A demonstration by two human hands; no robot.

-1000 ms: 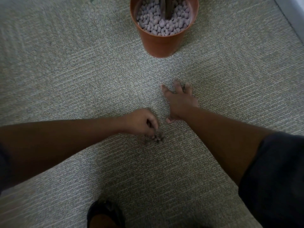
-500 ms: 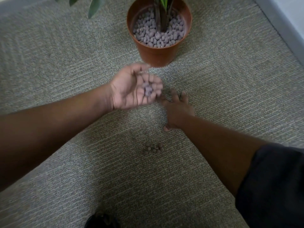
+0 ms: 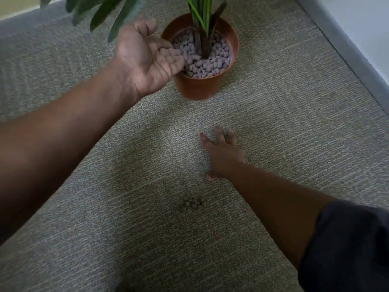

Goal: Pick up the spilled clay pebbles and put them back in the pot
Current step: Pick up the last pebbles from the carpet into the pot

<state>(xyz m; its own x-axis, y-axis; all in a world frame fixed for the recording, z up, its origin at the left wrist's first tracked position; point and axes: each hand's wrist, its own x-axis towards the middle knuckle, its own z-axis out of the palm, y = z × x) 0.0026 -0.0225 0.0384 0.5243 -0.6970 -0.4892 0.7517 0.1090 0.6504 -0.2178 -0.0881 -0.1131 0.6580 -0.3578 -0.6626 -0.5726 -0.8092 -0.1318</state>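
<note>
1. The left hand (image 3: 147, 57) is raised palm up at the left rim of the terracotta pot (image 3: 200, 87), fingers relaxed and spread, holding nothing I can see.
2. The right hand (image 3: 223, 157) lies flat on the grey-green carpet (image 3: 294, 123) with the fingers apart, gripping nothing.
3. A small cluster of spilled clay pebbles (image 3: 194, 204) is on the carpet, near the right forearm and well apart from the pot.
4. The pot holds many pale clay pebbles (image 3: 210, 64) around the green plant stems (image 3: 201, 15).
</note>
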